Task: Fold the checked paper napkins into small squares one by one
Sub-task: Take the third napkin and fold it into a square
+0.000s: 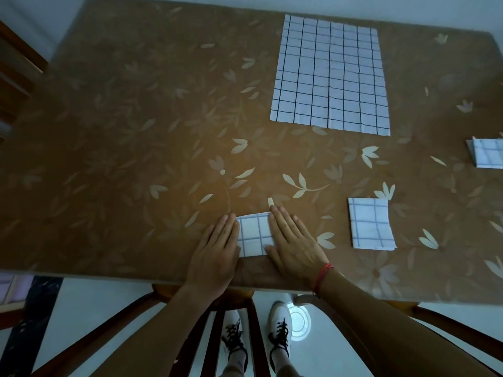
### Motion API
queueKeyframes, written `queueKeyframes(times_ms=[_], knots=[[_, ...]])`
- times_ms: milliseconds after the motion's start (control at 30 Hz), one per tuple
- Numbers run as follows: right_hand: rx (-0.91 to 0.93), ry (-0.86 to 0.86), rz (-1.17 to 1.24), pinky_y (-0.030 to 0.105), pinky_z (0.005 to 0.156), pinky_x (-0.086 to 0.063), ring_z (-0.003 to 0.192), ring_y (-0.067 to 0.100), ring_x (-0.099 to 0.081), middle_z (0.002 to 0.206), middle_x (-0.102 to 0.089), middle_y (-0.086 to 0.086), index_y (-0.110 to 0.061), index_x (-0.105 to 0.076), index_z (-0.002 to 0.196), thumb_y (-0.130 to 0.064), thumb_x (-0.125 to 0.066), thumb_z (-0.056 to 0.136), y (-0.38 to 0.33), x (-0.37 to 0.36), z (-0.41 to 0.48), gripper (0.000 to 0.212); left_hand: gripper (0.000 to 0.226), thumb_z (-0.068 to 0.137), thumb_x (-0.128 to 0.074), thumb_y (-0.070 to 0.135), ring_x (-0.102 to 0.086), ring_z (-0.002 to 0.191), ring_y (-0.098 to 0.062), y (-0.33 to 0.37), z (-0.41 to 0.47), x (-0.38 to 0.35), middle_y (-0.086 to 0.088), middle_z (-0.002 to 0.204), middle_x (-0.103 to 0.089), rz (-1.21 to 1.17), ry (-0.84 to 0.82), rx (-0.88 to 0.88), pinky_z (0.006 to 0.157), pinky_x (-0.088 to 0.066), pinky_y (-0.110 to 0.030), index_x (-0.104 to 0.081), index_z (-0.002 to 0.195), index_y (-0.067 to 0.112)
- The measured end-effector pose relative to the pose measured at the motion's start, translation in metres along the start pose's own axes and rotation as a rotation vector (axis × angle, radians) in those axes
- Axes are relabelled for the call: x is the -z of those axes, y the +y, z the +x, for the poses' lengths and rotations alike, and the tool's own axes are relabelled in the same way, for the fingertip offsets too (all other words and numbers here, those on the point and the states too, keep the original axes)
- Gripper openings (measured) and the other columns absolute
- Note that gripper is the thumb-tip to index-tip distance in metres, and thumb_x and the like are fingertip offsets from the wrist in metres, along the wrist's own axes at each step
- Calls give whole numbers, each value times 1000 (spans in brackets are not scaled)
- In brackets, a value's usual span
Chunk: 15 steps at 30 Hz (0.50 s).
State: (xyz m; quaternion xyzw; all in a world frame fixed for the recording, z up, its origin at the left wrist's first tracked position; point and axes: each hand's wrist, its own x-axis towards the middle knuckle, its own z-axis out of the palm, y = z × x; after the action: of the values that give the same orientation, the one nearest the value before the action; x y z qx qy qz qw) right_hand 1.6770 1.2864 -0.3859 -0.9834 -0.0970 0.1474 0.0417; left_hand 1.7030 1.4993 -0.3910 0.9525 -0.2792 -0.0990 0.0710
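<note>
Both hands are lying flat with straight fingers, clutching nothing: the left hand is pressing along the left edge of a partly folded checked napkin, and the right hand is pressing down on its right part, thumb lying at the near corner. That napkin is sitting near the table's front edge, between the two hands, white with thin dark grid lines. A red string bracelet is circling the right wrist. To the right, apart from the hands, a finished folded square is lying flat; another folded piece is showing at the right frame edge, cut off. Farther back, an unfolded checked napkin is lying spread open with crease lines showing. The table is wearing a brown cover with a pale leaf and flower pattern, slightly glossy. Below the front edge, a dark wooden chair is standing tucked in, and white shoes with black laces are standing on a pale shiny floor. Dark wooden furniture is showing at the left against a light wall.
</note>
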Motion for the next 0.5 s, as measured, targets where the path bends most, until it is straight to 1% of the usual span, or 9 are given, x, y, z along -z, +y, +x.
queueKeyframes(times_ms=[67,167,233,267,333,400,467,500], knots=[[-3,-8,13,47,116,-28,146,30,-28,157,-27,17,-1,-30,149,-49,-11,102,-1,4,-1,70,52,99,-26,26,-30,143,-25,2,2,4,-14,151,-38,-33,7,30,112,-34,-43,-40,143,2],[-15,-17,31,49,112,-33,141,30,-36,153,-37,18,-1,-40,145,-48,-28,98,-3,11,2,68,48,93,-36,25,-43,133,-24,6,8,15,-10,142,-50,-110,57,58,102,-42,-40,-51,134,7],[-7,-17,26,49,112,-30,140,32,-38,152,-39,18,-2,-42,144,-48,-35,93,-3,16,5,69,45,85,-44,23,-49,121,-23,7,13,22,-7,130,-56,-145,98,41,94,-44,-39,-53,127,10],[6,-18,26,48,115,-25,142,32,-35,153,-37,18,-4,-38,146,-48,-38,92,-4,21,7,70,45,81,-48,22,-51,115,-23,8,15,24,-5,124,-57,-156,110,39,91,-44,-38,-54,125,12],[23,-42,51,47,119,-17,146,31,-23,157,-26,16,-8,-24,152,-46,-46,93,-5,31,10,73,51,74,-55,22,-53,109,-23,8,22,29,-4,118,-59,-176,104,71,87,-44,-38,-53,124,14],[29,-66,64,46,118,-21,147,30,-17,159,-19,14,-12,-14,154,-44,-50,93,-6,43,13,78,60,70,-57,24,-51,111,-24,8,28,31,-4,120,-58,-204,74,130,90,-42,-38,-51,128,15],[35,-89,52,44,115,-25,146,30,-17,160,-16,14,-14,-8,155,-42,-53,92,-7,50,17,83,66,68,-59,21,-48,113,-22,9,33,36,-3,123,-55,-238,60,168,93,-38,-35,-47,133,16],[37,-96,51,44,114,-26,145,31,-19,160,-15,14,-15,-6,155,-40,-55,91,-7,53,19,84,65,70,-60,17,-46,112,-20,10,36,40,-1,122,-52,-291,68,194,91,-36,-31,-45,133,17]])
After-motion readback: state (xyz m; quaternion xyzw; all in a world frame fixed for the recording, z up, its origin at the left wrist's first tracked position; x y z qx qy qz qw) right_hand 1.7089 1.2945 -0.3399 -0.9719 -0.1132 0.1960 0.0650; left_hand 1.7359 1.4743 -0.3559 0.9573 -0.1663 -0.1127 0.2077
